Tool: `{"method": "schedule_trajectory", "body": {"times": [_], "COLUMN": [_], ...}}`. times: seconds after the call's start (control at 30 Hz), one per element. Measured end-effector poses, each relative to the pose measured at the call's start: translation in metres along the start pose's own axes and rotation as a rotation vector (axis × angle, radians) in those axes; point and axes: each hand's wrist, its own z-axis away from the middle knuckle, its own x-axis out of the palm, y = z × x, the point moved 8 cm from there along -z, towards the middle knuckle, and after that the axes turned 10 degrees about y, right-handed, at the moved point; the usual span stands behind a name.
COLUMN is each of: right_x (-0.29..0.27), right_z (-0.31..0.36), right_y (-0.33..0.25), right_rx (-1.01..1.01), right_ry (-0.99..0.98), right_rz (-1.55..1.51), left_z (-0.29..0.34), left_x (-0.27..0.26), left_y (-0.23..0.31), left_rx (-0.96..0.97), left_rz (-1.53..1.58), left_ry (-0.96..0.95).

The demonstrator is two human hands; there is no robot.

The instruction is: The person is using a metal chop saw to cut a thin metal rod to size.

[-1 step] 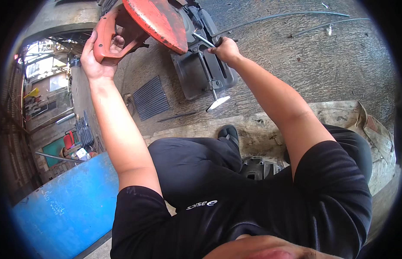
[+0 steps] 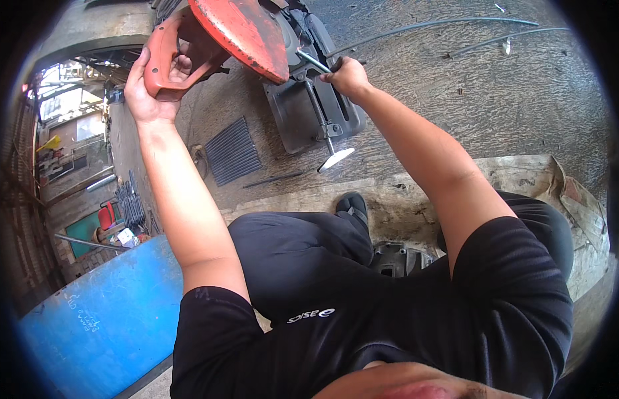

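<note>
My left hand (image 2: 153, 90) is wrapped round the red loop handle (image 2: 161, 56) of a chop saw, its fingers passing through the loop. The saw's worn red blade guard (image 2: 246, 36) slants above a dark metal base (image 2: 289, 120). On the base, a clamp screw (image 2: 316, 103) runs toward me and ends in a pale crank plate (image 2: 336, 159). Beside the clamp, my right hand (image 2: 349, 78) is closed round a thin metal rod (image 2: 314, 62) that reaches in under the guard side. The guard hides the cutting disc and the rod's far end.
Dark cut rods (image 2: 233, 151) lie side by side left of the base, with a single rod (image 2: 273, 179) nearby. Long thin rods (image 2: 436, 26) stretch across the floor at the far right. A blue panel (image 2: 103, 319) stands at lower left. Stained cloth (image 2: 522, 173) lies around my legs.
</note>
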Motion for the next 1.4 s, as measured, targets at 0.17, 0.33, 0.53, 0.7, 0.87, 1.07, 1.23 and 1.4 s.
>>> {"method": "schedule_trajectory", "body": {"times": [0.17, 0.33, 0.53, 0.7, 0.87, 1.07, 1.23, 1.4], "right_x": [0.003, 0.005, 0.010, 0.012, -0.008, -0.064, -0.075, -0.059], "right_z": [0.002, 0.001, 0.006, 0.005, -0.016, -0.032, -0.027, -0.024], "right_y": [0.000, -0.001, 0.000, 0.002, -0.006, -0.077, -0.114, -0.126], "right_rx": [-0.014, -0.047, 0.000, 0.022, -0.097, -0.523, -0.615, -0.681], "right_ry": [-0.025, -0.116, -0.301, -0.342, -0.179, 0.143, 0.163, 0.135], "right_rz": [-0.041, -0.175, -0.324, -0.368, -0.081, 0.604, 0.769, 0.788], "left_z": [0.003, 0.004, 0.002, 0.003, 0.002, 0.002, 0.002, 0.006], "left_x": [0.004, 0.005, 0.004, 0.002, 0.000, -0.002, -0.003, 0.002], "left_y": [0.001, 0.001, 0.001, 0.002, 0.001, 0.001, 0.002, 0.001], "left_rx": [0.033, 0.025, 0.025, 0.026, 0.013, 0.027, 0.052, 0.050], "left_rz": [0.011, -0.012, -0.021, -0.037, -0.007, -0.022, -0.051, -0.018], "left_ry": [0.018, 0.023, 0.024, 0.037, 0.056, 0.030, 0.046, 0.051]}}
